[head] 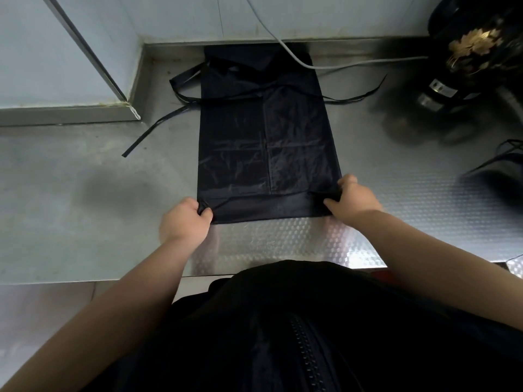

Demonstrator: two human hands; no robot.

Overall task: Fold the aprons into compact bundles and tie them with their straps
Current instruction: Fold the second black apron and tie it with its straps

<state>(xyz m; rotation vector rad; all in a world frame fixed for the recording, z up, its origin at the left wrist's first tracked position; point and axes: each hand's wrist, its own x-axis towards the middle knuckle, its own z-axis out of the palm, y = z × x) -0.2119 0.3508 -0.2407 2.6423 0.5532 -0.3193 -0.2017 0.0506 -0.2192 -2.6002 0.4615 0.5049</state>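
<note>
Both hands, left hand (185, 219) and right hand (352, 200), pinch near corners of black apron (266, 142) flat on steel counter (85, 207); straps (152, 128) trail at the apron's far end. Rolling starts; next calls for even turns.

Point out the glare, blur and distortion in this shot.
Head view: glare brightens the embossed counter in front of the apron; the dark gold-patterned vessel at right is blurred; the wide-angle lens bows the wall edges; a soft shadow lies left of the apron.
</note>
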